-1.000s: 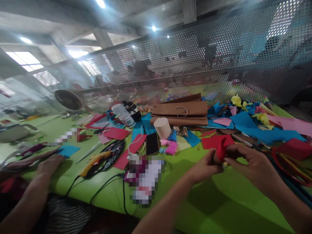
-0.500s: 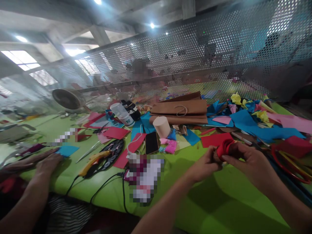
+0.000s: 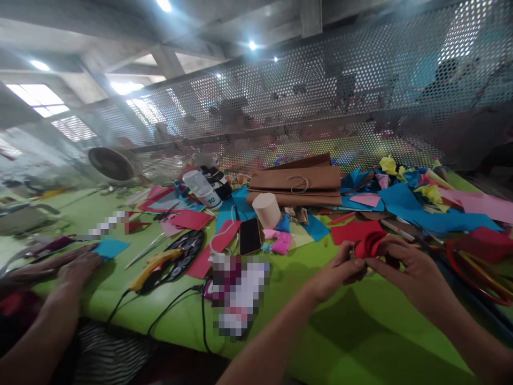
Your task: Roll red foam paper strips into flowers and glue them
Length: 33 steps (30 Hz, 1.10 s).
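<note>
Head view: this is the one view, and it shows a green table (image 3: 304,347) with lots of paper on it.
Red curl: the curled red paper (image 3: 368,244) is up above the right side of the table, between the two hands.
Left hand: the left hand (image 3: 337,270) is nearly closed, its fingers bent, and it pinches the left side of the curl.
Right hand: the right hand (image 3: 405,261) is half closed, with thumb and fingers pinching the curl's right side.
Red sheet: a flat red sheet (image 3: 348,233) lies just past the hands.
Middle: a black phone (image 3: 250,237) lies left of pink bits (image 3: 281,243), and a tan roll (image 3: 266,210) stands beside them.
Far side: folded brown paper (image 3: 296,184) lies near a mesh wall (image 3: 340,96).
Left side: a yellow tool (image 3: 155,270) rests by a black tray (image 3: 191,251); another person's hand (image 3: 81,266) touches blue paper (image 3: 112,248).
</note>
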Each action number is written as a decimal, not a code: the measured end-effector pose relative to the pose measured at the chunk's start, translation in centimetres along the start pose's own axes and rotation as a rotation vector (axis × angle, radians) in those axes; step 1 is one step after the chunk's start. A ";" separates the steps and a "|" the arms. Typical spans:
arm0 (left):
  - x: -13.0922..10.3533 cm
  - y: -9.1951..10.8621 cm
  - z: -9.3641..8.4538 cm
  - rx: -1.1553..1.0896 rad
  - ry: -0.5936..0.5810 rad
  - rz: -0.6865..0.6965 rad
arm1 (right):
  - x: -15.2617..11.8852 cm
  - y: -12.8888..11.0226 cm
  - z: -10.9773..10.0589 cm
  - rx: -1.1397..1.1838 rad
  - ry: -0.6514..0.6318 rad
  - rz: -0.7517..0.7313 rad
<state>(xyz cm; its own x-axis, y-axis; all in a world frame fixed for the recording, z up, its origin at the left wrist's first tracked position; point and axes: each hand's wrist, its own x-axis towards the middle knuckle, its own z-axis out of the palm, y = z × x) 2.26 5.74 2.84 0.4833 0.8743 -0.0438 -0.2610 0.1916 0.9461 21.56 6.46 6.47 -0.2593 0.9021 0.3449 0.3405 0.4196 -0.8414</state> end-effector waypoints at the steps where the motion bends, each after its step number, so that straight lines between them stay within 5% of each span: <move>1: 0.0 -0.1 -0.1 0.000 -0.002 0.001 | 0.2 0.0 -0.3 -0.010 -0.020 -0.019; 12: -0.4 -0.2 -0.1 0.118 0.067 0.015 | 0.5 0.8 -0.4 -0.094 -0.074 -0.142; 21: 0.4 -1.1 -0.2 -0.116 0.236 -0.097 | 1.0 1.0 -1.4 -0.075 -0.115 -0.165; 33: 0.1 -0.8 -0.2 -0.106 0.180 -0.109 | 0.4 1.8 -1.4 -0.219 -0.183 -0.301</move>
<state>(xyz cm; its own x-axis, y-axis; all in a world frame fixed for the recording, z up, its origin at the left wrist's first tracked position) 2.32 5.72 2.03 0.3588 0.9096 -0.2093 -0.3062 0.3265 0.8942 23.35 7.78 5.67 -0.5264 0.7111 0.4661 0.4039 0.6916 -0.5988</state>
